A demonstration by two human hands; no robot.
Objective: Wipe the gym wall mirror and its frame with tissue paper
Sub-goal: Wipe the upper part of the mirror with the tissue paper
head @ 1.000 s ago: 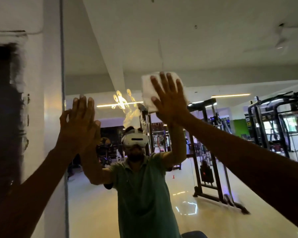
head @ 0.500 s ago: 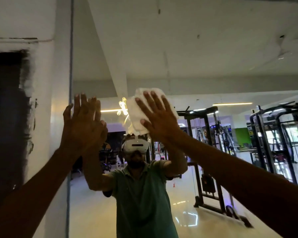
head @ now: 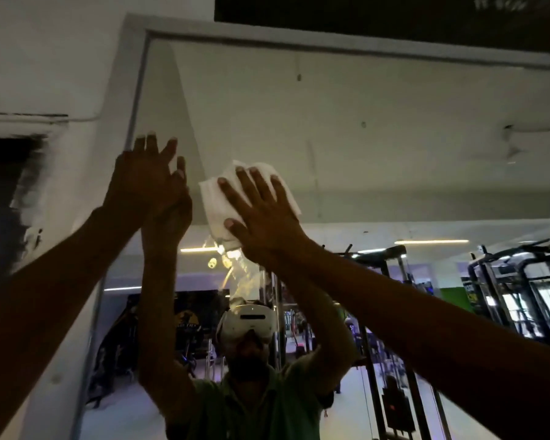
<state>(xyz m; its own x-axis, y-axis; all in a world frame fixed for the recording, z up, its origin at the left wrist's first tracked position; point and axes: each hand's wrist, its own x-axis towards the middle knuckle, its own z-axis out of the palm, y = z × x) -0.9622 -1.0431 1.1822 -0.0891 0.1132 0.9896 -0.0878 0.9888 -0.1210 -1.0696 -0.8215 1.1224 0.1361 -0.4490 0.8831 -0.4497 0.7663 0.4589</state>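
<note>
A person's right hand (head: 264,214) presses a folded white tissue (head: 216,204) flat against the wall mirror (head: 362,147), fingers straight and spread wide over the paper, thumb out to the lower left. The tissue sits high on the glass, near the mirror's upper left corner, with its edges showing beyond the fingertips on the left and the right. The left hand (head: 143,182) is also open, fingers straight and pointing upward, its palm laid against the glass at the mirror's left edge, just beside the pale frame (head: 137,90); it holds nothing. The two hands are close together but apart, the tissue between them. The frame runs up the left side and across the top of the mirror, meeting at a corner above the left hand. In the glass, the person's reflection (head: 254,376) shows a green shirt and a white headset, both arms raised, with dark gym machines (head: 515,296) reflected to the right.
</note>
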